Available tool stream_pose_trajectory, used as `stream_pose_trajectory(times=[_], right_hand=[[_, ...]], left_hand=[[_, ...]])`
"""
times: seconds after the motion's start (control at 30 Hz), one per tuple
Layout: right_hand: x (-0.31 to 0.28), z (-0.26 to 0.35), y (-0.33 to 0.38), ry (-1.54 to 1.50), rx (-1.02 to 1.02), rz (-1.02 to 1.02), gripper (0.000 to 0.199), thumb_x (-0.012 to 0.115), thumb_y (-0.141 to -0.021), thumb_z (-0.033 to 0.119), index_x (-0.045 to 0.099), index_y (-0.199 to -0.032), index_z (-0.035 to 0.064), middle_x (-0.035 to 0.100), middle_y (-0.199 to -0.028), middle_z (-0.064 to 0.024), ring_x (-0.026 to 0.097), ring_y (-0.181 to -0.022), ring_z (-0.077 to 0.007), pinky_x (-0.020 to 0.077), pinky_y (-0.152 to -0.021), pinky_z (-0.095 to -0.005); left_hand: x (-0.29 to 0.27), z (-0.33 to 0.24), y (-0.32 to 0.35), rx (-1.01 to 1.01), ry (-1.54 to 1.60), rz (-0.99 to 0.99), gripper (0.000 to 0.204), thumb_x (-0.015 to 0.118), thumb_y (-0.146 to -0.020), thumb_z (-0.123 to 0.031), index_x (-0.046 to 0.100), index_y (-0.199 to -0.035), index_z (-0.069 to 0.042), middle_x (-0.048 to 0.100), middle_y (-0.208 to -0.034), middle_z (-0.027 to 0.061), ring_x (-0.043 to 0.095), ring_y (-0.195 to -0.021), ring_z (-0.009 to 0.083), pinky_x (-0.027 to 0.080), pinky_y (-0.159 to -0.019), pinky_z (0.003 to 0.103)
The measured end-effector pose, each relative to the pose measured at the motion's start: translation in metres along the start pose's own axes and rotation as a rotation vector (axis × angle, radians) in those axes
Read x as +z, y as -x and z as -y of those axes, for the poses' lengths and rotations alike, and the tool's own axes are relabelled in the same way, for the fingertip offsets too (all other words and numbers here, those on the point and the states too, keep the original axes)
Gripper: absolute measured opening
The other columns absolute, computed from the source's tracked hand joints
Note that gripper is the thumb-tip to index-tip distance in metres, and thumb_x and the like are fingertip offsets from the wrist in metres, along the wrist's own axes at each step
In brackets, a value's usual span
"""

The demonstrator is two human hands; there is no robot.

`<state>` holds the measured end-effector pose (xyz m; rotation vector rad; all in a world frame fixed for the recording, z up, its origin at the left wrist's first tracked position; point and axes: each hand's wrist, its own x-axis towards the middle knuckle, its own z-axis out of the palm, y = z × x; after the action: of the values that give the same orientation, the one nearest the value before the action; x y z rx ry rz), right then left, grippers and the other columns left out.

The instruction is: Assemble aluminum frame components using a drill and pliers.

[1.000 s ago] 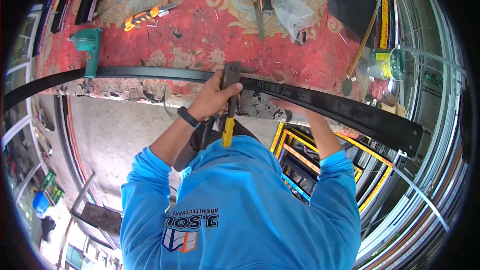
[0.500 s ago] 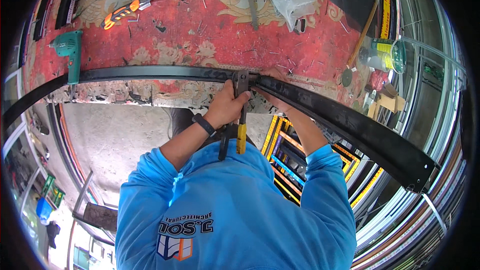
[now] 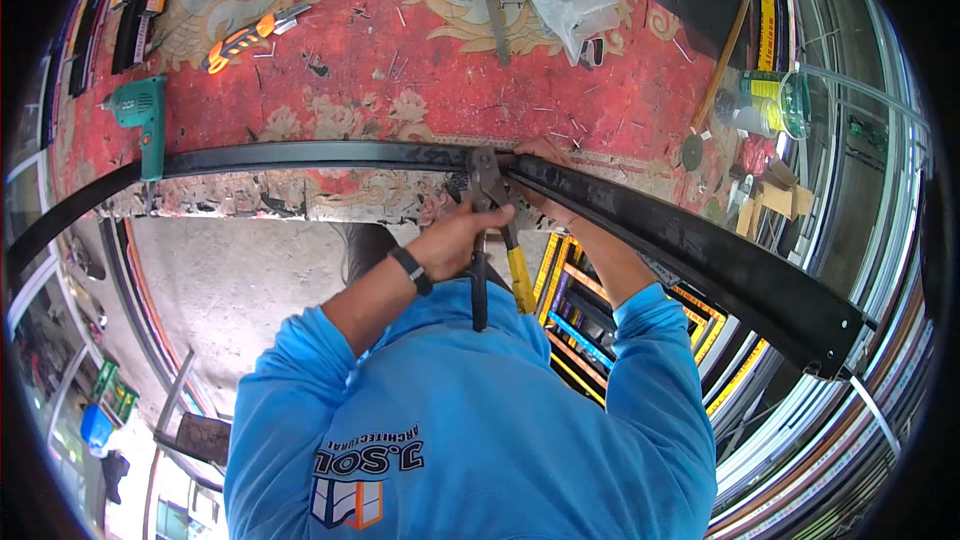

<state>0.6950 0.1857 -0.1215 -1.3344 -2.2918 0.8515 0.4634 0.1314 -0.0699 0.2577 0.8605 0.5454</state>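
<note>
A long black bar (image 3: 400,156) is lying along the counter's (image 3: 370,80) near edge, seeming stiff and slippery, so its middle is looking best for holding. My left hand (image 3: 455,237) is gripping a hand tool (image 3: 486,180), now tipping more toward the counter's right end. The bar is partly hiding my right hand (image 3: 543,150); I can't tell its fingers' grip.

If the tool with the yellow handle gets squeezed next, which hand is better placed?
Probably the left hand: it's already wrapped around the tool, near where its two handles spread. The right hand is at the black bar, partly hidden by it.
</note>
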Motion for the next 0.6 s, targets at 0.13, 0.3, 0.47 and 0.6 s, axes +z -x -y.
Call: stream_pose_trajectory(times=[0.13, 0.3, 0.47, 0.6], right_hand=[[0.005, -0.010, 0.002, -0.036, 0.008, -0.018, 0.052, 0.092, -0.070, 0.019, 0.059, -0.109, 0.0097, 0.062, -0.100, -0.0100, 0.063, -0.095, -0.0324, 0.0521, -0.084, -0.0412], [0.005, -0.002, -0.001, -0.113, 0.081, -0.074, 0.053, 0.093, -0.067, 0.020, 0.059, -0.107, 0.0097, 0.061, -0.097, -0.0107, 0.063, -0.094, -0.0326, 0.0519, -0.083, -0.0409], [0.004, -0.003, 0.000, -0.113, 0.136, -0.011, 0.051, 0.093, -0.069, 0.021, 0.058, -0.104, 0.0094, 0.061, -0.096, -0.0102, 0.063, -0.091, -0.0322, 0.0517, -0.082, -0.0403], [-0.001, -0.001, -0.001, -0.209, 0.005, -0.035, 0.052, 0.093, -0.070, 0.022, 0.057, -0.105, 0.0090, 0.061, -0.095, -0.0105, 0.063, -0.091, -0.0327, 0.0518, -0.082, -0.0402]], left_hand=[[0.018, 0.003, 0.002, -0.310, 0.205, -0.028, 0.031, 0.076, -0.095, -0.032, 0.063, -0.105, -0.006, 0.068, -0.091, 0.0082, 0.072, -0.081, 0.0199, 0.061, -0.067, 0.039], [0.017, 0.013, -0.005, -0.137, -0.150, -0.113, 0.036, 0.083, -0.088, -0.035, 0.064, -0.096, -0.005, 0.065, -0.072, 0.0053, 0.068, -0.061, 0.0168, 0.058, -0.056, 0.034], [-0.051, 0.004, 0.024, 0.239, -0.692, 0.052, 0.042, 0.082, -0.089, -0.029, 0.063, -0.113, -0.001, 0.068, -0.085, 0.0080, 0.069, -0.075, 0.0155, 0.058, -0.069, 0.033], [-0.058, -0.025, 0.036, -0.478, -0.622, 0.270, 0.044, 0.075, -0.094, -0.019, 0.057, -0.130, -0.001, 0.066, -0.113, 0.0110, 0.063, -0.105, 0.0161, 0.055, -0.088, 0.034]])
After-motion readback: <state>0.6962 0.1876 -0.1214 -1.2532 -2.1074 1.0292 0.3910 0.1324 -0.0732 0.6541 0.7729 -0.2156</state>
